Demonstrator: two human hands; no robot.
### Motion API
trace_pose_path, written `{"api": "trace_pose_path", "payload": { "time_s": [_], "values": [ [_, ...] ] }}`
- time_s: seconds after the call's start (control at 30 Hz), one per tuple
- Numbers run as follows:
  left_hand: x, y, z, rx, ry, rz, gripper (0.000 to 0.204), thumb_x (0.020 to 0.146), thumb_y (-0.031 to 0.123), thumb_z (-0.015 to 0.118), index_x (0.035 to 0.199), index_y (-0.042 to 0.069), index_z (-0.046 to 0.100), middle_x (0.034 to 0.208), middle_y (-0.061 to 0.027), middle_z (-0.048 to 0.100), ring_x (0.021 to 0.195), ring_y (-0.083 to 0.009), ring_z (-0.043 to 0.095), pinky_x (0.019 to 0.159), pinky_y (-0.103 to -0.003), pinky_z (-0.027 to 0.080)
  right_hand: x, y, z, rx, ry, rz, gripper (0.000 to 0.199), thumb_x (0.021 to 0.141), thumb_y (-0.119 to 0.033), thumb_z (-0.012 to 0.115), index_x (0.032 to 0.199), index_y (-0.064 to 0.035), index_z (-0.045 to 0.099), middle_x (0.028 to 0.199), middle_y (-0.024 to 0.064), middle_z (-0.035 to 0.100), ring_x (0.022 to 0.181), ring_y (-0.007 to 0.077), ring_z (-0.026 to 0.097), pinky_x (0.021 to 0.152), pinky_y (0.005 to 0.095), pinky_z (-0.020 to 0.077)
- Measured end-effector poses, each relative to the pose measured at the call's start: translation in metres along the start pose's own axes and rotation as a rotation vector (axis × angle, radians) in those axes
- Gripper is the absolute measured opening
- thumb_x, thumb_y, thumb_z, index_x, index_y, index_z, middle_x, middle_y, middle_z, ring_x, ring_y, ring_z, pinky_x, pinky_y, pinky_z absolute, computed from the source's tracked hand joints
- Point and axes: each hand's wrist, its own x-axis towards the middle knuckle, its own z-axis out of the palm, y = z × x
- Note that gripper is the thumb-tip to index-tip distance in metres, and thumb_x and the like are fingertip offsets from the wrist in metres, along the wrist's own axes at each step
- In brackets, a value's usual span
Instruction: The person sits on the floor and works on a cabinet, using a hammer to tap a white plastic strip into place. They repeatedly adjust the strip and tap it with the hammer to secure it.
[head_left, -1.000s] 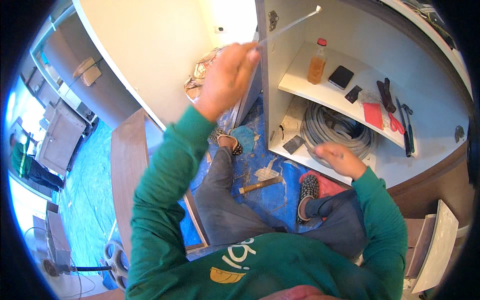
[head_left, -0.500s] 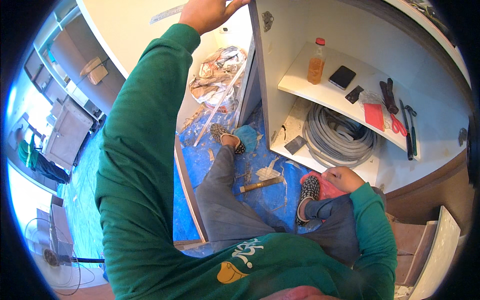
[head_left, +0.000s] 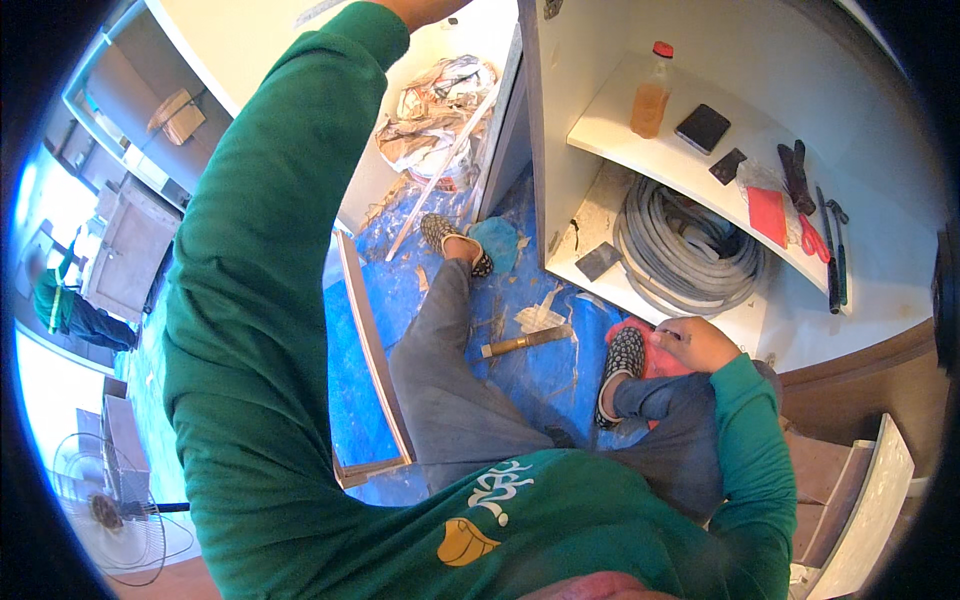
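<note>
My left hand (head_left: 425, 8) is raised at the top edge, by the upper end of the cabinet's upright side panel (head_left: 536, 150); its fingers are cut off by the picture's edge. Low on the right, my right hand (head_left: 700, 343) rests by my bent knee with its fingers curled in and thumb against them. Whether a small thing lies in that grip is hidden. Beside it, the open cabinet has a white shelf (head_left: 610, 120) carrying a bottle of orange liquid (head_left: 651, 100), a black phone (head_left: 703, 129) and red-handled scissors (head_left: 813, 240). A coil of grey hose or cable (head_left: 690, 250) lies underneath.
Blue sheeting (head_left: 510, 395) covers the floor, with a brown stick-like tool (head_left: 525, 341) and scraps on it. Crumpled paper and plastic (head_left: 440, 120) fill a corner. A wooden frame (head_left: 372, 350) stands left of my leg. Farther left are a fan (head_left: 108, 510) and another person (head_left: 62, 295).
The view has shifted slightly, and my left hand now sits higher, mostly out of the picture. My right hand keeps its curled pose by the knee.
</note>
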Motion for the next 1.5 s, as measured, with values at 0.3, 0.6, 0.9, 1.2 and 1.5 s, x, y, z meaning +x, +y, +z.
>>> {"api": "trace_pose_path", "payload": {
  "time_s": [0.3,0.6,0.9,1.2,1.5],
  "values": [
    [-0.089,0.046,0.051,-0.054,-0.297,-0.067,0.05,0.104,0.055,0.045,0.103,0.008,0.064,0.089,-0.0179,0.069,0.081,-0.0397,0.07,0.073,-0.052,0.057,0.002,0.006,0.003,-0.007,-0.027,0.014,0.046,0.096,-0.046,0.065,0.1,-0.0007,0.072,0.086,0.0235,0.07,0.081,0.0378,0.068,0.076,0.0437,0.0519],
    [-0.056,0.051,0.017,-0.112,-0.138,-0.127,0.049,0.103,0.055,0.048,0.096,0.009,0.063,0.089,-0.0177,0.07,0.08,-0.04,0.069,0.071,-0.051,0.056,-0.002,0.007,0.003,-0.01,0.005,0.058,0.046,0.095,-0.047,0.067,0.102,-0.0024,0.073,0.089,0.0223,0.072,0.084,0.0366,0.069,0.078,0.0429,0.0529],
    [-0.007,0.015,-0.026,-0.031,-0.02,-0.096,0.053,0.103,0.054,0.048,0.092,0.004,0.064,0.085,-0.0195,0.069,0.078,-0.041,0.067,0.071,-0.05,0.054,-0.004,-0.001,-0.001,-0.037,-0.036,0.08,0.045,0.094,-0.048,0.066,0.103,-0.0037,0.074,0.092,0.0222,0.072,0.086,0.0368,0.07,0.08,0.0432,0.0536],
    [0.016,-0.005,-0.022,0.139,-0.074,0.031,0.051,0.102,0.054,0.049,0.097,0.006,0.065,0.088,-0.0173,0.069,0.078,-0.0372,0.069,0.07,-0.048,0.055,-0.002,0.011,0.0,-0.033,-0.037,0.072,0.047,0.094,-0.048,0.066,0.104,-0.0033,0.073,0.092,0.0232,0.072,0.086,0.0377,0.07,0.079,0.0441,0.0533],
    [0.012,-0.006,-0.025,0.135,-0.148,0.035,0.056,0.104,0.056,0.042,0.099,0.006,0.066,0.083,-0.018,0.072,0.077,-0.0387,0.07,0.07,-0.05,0.056,0.004,0.008,0.005,-0.029,-0.071,0.076,0.046,0.094,-0.048,0.066,0.105,-0.0041,0.073,0.094,0.0229,0.072,0.087,0.0376,0.07,0.08,0.0438,0.0533]
  ]
}}
